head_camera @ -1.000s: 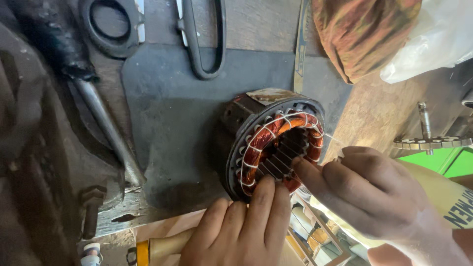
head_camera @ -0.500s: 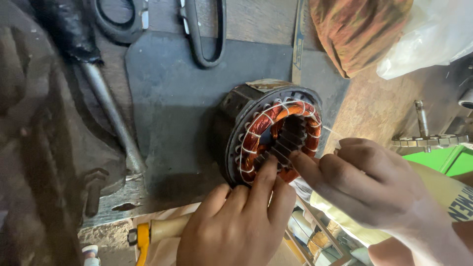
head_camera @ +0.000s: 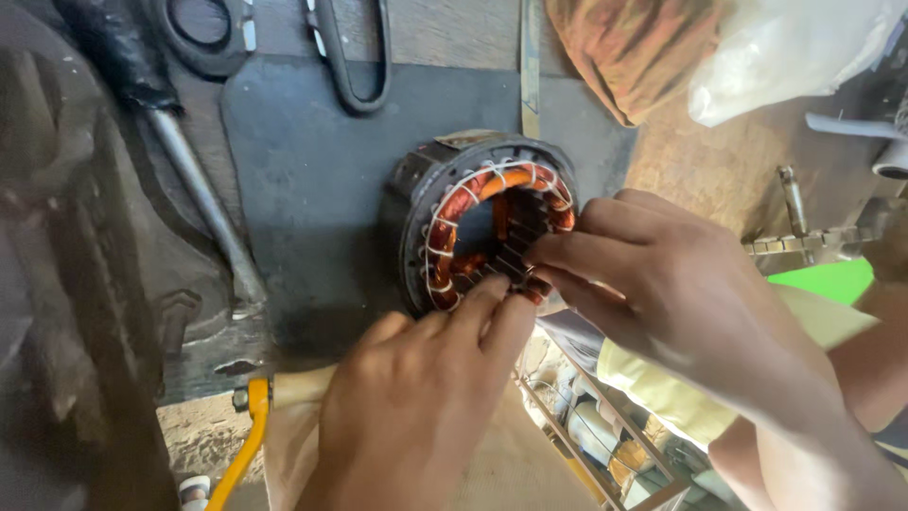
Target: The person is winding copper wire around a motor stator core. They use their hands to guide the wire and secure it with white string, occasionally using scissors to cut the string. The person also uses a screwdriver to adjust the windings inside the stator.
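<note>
A motor stator (head_camera: 473,222) sits on a mat (head_camera: 312,170) (scissors (head_camera: 355,52) behind, screwdriver (head_camera: 180,161) left).

Warm daylight from the upper right, glare on the plastic bag (head_camera: 794,52), dim blurred left edge.

Black scissors (head_camera: 355,57), screwdriver (head_camera: 194,180), orange cloth (head_camera: 638,47), clear plastic bag (head_camera: 785,52)

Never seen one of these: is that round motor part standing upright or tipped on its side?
Tipped: the motor part lies on its side, open bore and copper windings facing the camera.
</note>
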